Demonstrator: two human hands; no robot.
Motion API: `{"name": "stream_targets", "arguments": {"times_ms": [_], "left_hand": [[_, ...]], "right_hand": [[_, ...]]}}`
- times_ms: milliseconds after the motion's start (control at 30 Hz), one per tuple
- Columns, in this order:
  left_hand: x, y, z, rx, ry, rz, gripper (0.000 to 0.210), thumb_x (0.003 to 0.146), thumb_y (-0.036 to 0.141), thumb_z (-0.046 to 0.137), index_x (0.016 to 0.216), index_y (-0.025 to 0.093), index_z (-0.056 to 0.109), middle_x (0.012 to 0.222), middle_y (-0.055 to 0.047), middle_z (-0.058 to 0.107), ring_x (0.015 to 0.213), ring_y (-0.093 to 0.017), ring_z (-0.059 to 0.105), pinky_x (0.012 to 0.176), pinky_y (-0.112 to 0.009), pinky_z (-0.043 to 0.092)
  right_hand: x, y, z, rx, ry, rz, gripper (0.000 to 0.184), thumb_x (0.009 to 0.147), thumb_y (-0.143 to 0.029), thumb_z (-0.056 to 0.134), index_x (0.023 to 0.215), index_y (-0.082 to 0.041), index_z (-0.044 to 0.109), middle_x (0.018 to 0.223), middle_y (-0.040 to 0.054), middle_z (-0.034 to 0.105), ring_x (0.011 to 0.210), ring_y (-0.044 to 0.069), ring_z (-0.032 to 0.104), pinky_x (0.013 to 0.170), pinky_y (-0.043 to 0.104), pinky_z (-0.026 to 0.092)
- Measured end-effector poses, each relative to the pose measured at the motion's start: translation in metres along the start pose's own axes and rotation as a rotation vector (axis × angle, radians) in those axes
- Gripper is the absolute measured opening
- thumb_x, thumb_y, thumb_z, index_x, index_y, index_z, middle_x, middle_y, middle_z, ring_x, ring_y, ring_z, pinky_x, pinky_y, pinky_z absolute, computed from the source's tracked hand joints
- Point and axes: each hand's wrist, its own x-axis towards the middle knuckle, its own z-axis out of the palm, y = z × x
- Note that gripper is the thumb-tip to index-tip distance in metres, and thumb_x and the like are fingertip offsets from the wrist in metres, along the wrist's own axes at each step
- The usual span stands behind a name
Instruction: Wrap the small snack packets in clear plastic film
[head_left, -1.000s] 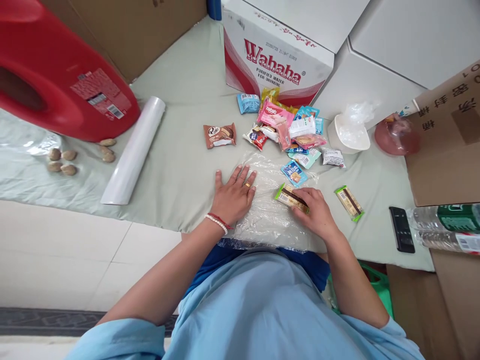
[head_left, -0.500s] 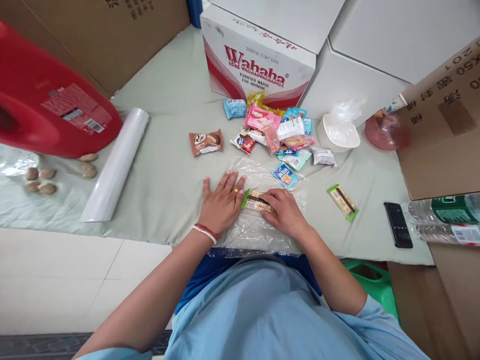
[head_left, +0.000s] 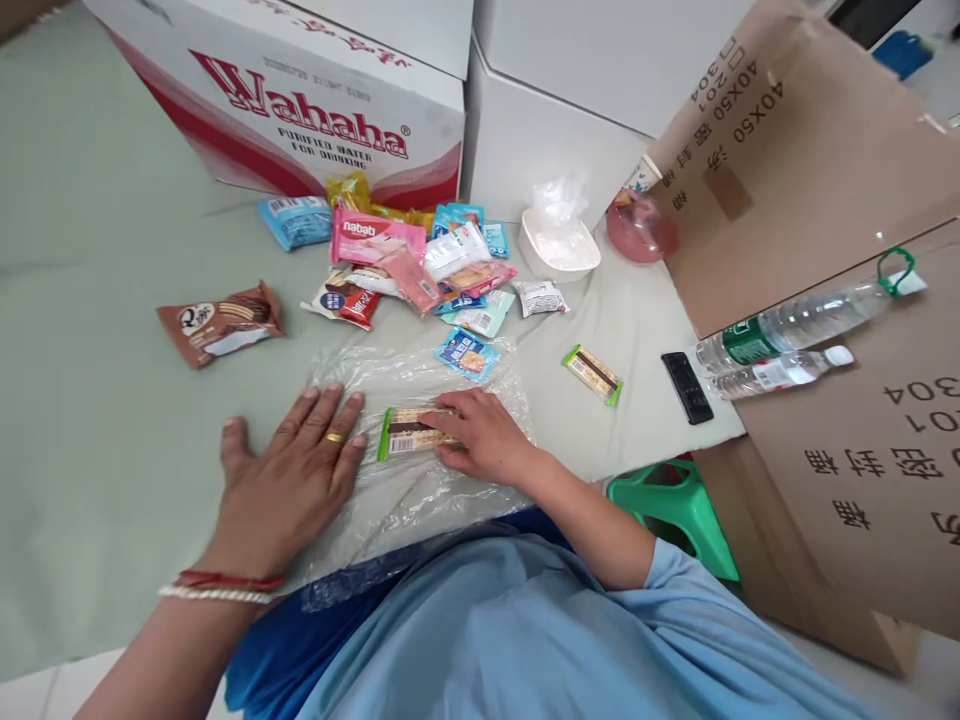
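Observation:
A sheet of clear plastic wrap (head_left: pixel 420 500) lies spread on the pale green table cover. My left hand (head_left: pixel 289 485) presses flat on its left edge, fingers apart, a ring on one finger. My right hand (head_left: pixel 484 437) rests on a green-ended wafer bar (head_left: pixel 405 432) that lies on the wrap, fingers over its right half. A small blue snack packet (head_left: pixel 466 355) sits at the wrap's far edge. A second green-ended wafer bar (head_left: pixel 594 373) lies on the cover to the right.
A pile of snack packets (head_left: pixel 409 260) sits behind the wrap, a brown packet (head_left: pixel 220 322) to the left. Behind stand a Wahaha carton (head_left: pixel 300 110), a white bowl (head_left: pixel 561 245), a pink bowl (head_left: pixel 641 228). Right: a black remote (head_left: pixel 688 387), two water bottles (head_left: pixel 787 345), cardboard boxes (head_left: pixel 862 400), a green stool (head_left: pixel 675 510).
My right hand slid the wafer bar leftward onto the middle of the wrap. The camera swung right, so the red jug and the white roll left the view.

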Motion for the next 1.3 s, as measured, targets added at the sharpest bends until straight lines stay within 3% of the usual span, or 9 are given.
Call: {"name": "stream_targets", "arguments": {"times_ms": [167,333,433,567,667,767,967,1100,1300], "left_hand": [[-0.008,0.012,-0.005,-0.004,0.031,-0.025,0.064,0.108,0.048,0.023,0.167,0.027,0.037,0.17,-0.017,0.039,0.156,-0.041,0.04,0.127,-0.079,0.001],[-0.009,0.015,-0.004,-0.017,0.031,-0.054,0.061,0.11,0.046,0.024,0.167,0.029,0.036,0.173,-0.011,0.035,0.161,-0.034,0.034,0.13,-0.074,0.0],[-0.009,0.012,-0.004,-0.031,0.02,-0.062,0.061,0.111,0.046,0.022,0.167,0.027,0.036,0.172,-0.01,0.036,0.161,-0.031,0.033,0.13,-0.072,-0.001],[-0.01,0.01,-0.004,-0.066,0.023,-0.071,0.062,0.111,0.046,0.02,0.168,0.026,0.032,0.173,-0.01,0.036,0.161,-0.029,0.033,0.132,-0.068,0.0],[-0.01,0.009,-0.004,-0.078,0.021,-0.078,0.061,0.111,0.044,0.02,0.169,0.025,0.029,0.173,-0.01,0.036,0.162,-0.028,0.033,0.132,-0.067,-0.001],[-0.01,0.009,-0.003,-0.076,0.023,-0.074,0.06,0.112,0.042,0.02,0.169,0.025,0.031,0.172,-0.009,0.036,0.162,-0.028,0.032,0.132,-0.068,-0.002],[-0.01,0.008,-0.001,-0.063,0.034,-0.058,0.06,0.112,0.042,0.02,0.167,0.022,0.034,0.173,-0.009,0.035,0.162,-0.028,0.032,0.132,-0.069,-0.002],[-0.011,0.009,0.001,-0.061,0.049,-0.056,0.06,0.113,0.043,0.02,0.166,0.02,0.036,0.173,-0.009,0.035,0.162,-0.027,0.031,0.132,-0.068,-0.003],[-0.012,0.008,0.002,-0.078,0.076,-0.044,0.058,0.113,0.042,0.022,0.166,0.023,0.036,0.172,-0.009,0.036,0.162,-0.028,0.032,0.133,-0.067,-0.002]], "right_hand": [[-0.033,0.015,-0.016,0.028,0.228,0.021,0.047,0.104,-0.041,0.061,0.15,-0.03,0.058,0.16,0.0141,0.052,0.148,0.03,0.047,0.12,0.054,0.042],[-0.098,0.098,-0.054,-0.229,0.604,0.421,0.06,0.103,-0.053,0.053,0.155,-0.021,0.051,0.159,0.0226,0.048,0.151,0.038,0.043,0.122,0.066,0.036],[-0.13,0.155,-0.065,-0.3,0.523,0.571,0.079,0.096,-0.063,0.054,0.153,-0.007,0.049,0.155,0.0316,0.049,0.146,0.045,0.045,0.118,0.071,0.035],[-0.153,0.182,-0.072,-0.299,0.424,0.582,0.067,0.094,-0.062,0.049,0.135,-0.011,0.065,0.128,0.0265,0.069,0.124,0.043,0.061,0.11,0.068,0.044],[-0.145,0.16,-0.082,-0.322,0.56,0.597,0.066,0.092,-0.067,0.053,0.126,-0.013,0.07,0.116,0.0235,0.071,0.115,0.043,0.062,0.107,0.068,0.045],[-0.116,0.107,-0.088,-0.228,0.646,0.525,0.061,0.094,-0.065,0.059,0.133,-0.018,0.068,0.123,0.0193,0.07,0.118,0.038,0.063,0.107,0.061,0.049],[-0.043,0.012,-0.052,0.017,0.259,0.018,0.043,0.102,-0.048,0.062,0.14,-0.028,0.064,0.134,0.014,0.067,0.127,0.032,0.06,0.11,0.053,0.051],[-0.022,0.005,-0.027,-0.003,0.096,-0.062,0.047,0.103,-0.044,0.062,0.146,-0.028,0.059,0.141,0.0147,0.063,0.131,0.034,0.057,0.113,0.058,0.047],[-0.004,0.002,-0.031,-0.053,0.028,-0.105,0.069,0.094,-0.047,0.075,0.154,-0.023,0.049,0.154,0.0182,0.053,0.143,0.038,0.046,0.12,0.06,0.041]]}}
